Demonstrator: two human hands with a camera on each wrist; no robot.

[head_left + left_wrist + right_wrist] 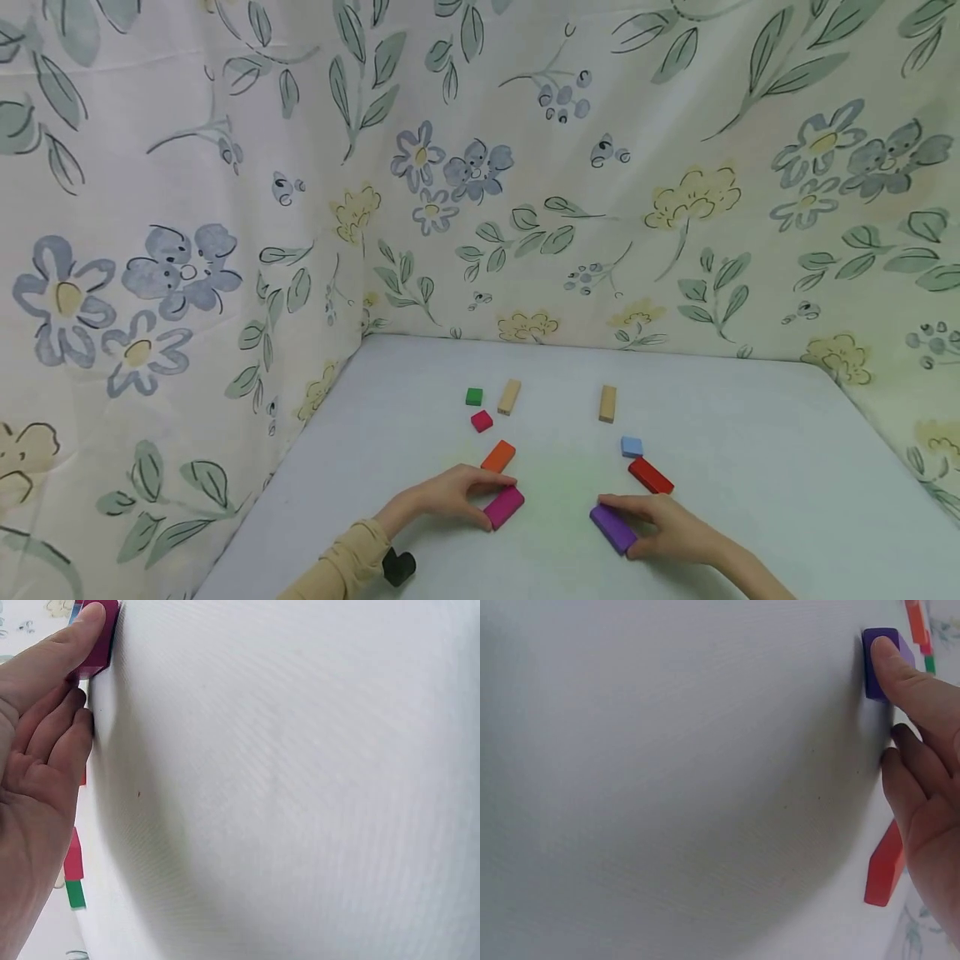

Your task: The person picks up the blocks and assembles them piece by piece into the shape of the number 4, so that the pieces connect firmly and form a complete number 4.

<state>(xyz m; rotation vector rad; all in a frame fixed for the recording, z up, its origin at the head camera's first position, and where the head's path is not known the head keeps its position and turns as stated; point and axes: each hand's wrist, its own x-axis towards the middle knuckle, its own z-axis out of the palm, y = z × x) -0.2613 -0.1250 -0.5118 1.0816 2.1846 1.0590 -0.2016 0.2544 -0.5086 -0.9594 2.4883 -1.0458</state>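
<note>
My left hand (463, 493) pinches a magenta block (505, 507) by its two ends, thumb at the near end and fingers at the far end. In the left wrist view the thumb lies against the end of that magenta block (102, 645). On the other side my right hand (663, 527) grips a purple block (613, 529) the same way, lengthwise between thumb and fingers. The thumb also covers part of the purple block (872, 675) in the right wrist view. Just beyond the left fingers lies an orange block (498, 456). A red block (651, 476) lies beyond the right hand.
Farther back on the white table (712, 417) are a green cube (474, 397), a pinkish-red cube (482, 421), two plain wooden blocks, left (509, 397) and right (607, 403), and a light blue block (632, 447). A black object (399, 567) sits by the left sleeve. Floral curtain (525, 167) surrounds the table.
</note>
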